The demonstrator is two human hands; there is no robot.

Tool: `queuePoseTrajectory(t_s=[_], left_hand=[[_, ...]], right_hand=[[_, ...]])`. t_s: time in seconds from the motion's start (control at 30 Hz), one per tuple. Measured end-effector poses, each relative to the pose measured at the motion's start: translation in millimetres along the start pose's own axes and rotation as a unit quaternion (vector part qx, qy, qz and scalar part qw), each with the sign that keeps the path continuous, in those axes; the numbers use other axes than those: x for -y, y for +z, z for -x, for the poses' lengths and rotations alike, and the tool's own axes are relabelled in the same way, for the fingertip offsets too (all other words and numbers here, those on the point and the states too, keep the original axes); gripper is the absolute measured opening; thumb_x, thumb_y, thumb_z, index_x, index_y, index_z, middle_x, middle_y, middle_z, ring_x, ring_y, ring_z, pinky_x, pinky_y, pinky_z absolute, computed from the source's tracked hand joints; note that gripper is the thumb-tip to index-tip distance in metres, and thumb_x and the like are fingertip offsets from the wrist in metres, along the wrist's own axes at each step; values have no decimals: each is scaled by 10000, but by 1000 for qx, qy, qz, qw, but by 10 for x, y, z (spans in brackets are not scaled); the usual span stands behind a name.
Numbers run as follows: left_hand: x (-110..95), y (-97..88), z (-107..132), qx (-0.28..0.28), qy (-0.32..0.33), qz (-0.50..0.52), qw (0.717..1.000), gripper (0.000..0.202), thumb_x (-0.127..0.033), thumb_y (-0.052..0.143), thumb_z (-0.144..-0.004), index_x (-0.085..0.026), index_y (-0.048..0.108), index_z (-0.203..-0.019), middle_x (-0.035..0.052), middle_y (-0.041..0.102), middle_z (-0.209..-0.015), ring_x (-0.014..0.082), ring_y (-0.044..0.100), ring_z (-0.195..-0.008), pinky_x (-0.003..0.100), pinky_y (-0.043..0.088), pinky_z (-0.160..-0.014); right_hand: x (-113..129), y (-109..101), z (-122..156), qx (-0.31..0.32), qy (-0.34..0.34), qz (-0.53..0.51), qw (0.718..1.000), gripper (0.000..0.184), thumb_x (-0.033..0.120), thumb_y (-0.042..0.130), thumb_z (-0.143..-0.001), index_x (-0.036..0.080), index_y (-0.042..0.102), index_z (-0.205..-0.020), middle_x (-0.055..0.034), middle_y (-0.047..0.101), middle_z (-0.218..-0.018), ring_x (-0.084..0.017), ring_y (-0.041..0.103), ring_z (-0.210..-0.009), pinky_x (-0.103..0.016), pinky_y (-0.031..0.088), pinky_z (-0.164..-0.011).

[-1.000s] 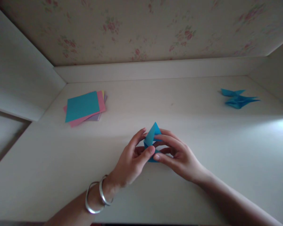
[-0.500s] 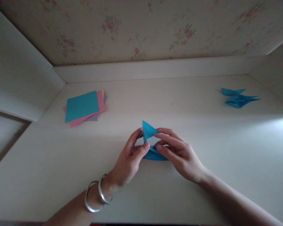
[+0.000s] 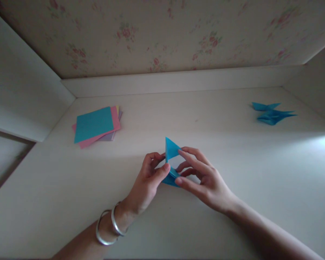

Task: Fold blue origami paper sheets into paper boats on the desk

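A blue sheet of origami paper (image 3: 171, 148), folded with one pointed flap standing up, is between my two hands near the middle of the table. My left hand (image 3: 148, 178) pinches its left side, thumb on the near face and the other fingers behind. With my right hand (image 3: 206, 177) I hold the right side, fingertips at the raised flap and thumb on the lower folded layers. An opening shows between the upper flap and the lower layers. Parts of the paper are hidden behind my fingers. Two silver bangles (image 3: 112, 227) circle my left wrist.
At the back left lies a stack of paper sheets (image 3: 94, 124), blue on top with pink, purple and yellow beneath. Folded blue paper figures (image 3: 274, 116) rest at the back right of the white table (image 3: 195, 231). A floral wall (image 3: 162, 36) rises behind.
The raised flap has turned slightly and stands more upright. My right thumb has moved left and down over the lower layers, and less of the lower blue edge shows on the right.
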State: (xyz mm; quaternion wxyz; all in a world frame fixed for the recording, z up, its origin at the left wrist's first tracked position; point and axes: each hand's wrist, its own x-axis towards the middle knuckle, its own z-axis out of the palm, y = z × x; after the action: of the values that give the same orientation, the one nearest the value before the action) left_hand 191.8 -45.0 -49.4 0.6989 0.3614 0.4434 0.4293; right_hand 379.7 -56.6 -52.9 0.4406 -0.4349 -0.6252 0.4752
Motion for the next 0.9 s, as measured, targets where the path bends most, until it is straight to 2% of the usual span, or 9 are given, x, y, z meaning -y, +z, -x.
queuePoseTrajectory(t_s=[0.07,0.17,0.23,0.3,0.4,0.6,0.8,0.9], left_hand=[[-9,10,0,2,-5,-16,1000,297,-427,730,-864,-218,543,-962,21,697,-1067,148,659,-848,268,496,-766],[-11,21,-10,17,-7,-62,998,308,-464,696,-882,-209,530,-927,17,701,-963,152,654,-820,276,495,-747],[1,23,-17,20,-5,-77,997,299,-464,674,-900,-219,510,-947,13,708,-946,166,663,-867,298,504,-786],[17,21,-19,25,-3,-80,996,283,-453,659,-916,-228,496,-970,8,711,-952,169,667,-904,319,500,-839],[30,20,-13,21,4,-78,997,275,-439,656,-924,-233,490,-998,4,709,-944,166,670,-899,327,484,-869],[21,27,-14,0,38,-97,995,296,-450,646,-928,-209,523,-1049,68,708,-1069,205,656,-1007,329,478,-883],[14,-7,-28,-31,34,-148,988,310,-502,619,-928,-204,575,-998,49,710,-975,199,634,-892,312,474,-793],[-11,-7,-18,-22,28,-157,987,330,-513,614,-925,-198,608,-1023,29,681,-847,216,640,-879,308,474,-749]], right_hand=[[6,8,4,0,-9,20,1000,467,241,746,-871,299,621,-1318,-90,466,-1383,-143,717,-863,-293,664,-734],[1,27,-4,-22,-42,88,995,180,193,622,-952,223,723,-1098,-97,557,-1275,-142,717,-817,-280,649,-686],[-20,42,-13,-41,-96,143,984,196,141,547,-980,195,735,-989,-106,605,-1207,-170,717,-876,-310,638,-749],[-48,56,-20,-65,-140,191,969,196,112,551,-970,190,731,-963,-110,636,-1148,-201,709,-943,-338,623,-812],[-74,65,-23,-98,-154,237,954,162,111,593,-951,203,726,-935,-97,669,-1063,-211,705,-949,-336,616,-802],[-37,52,-22,-123,-146,228,955,95,143,653,-923,204,721,-900,-90,682,-1001,-218,689,-966,-343,607,-798],[26,19,4,-70,-66,162,982,139,222,634,-939,219,765,-890,-84,683,-1046,-195,695,-923,-275,591,-682],[51,3,-3,-54,-31,124,990,134,259,660,-920,227,786,-885,-83,685,-1042,-202,695,-959,-263,594,-698]])
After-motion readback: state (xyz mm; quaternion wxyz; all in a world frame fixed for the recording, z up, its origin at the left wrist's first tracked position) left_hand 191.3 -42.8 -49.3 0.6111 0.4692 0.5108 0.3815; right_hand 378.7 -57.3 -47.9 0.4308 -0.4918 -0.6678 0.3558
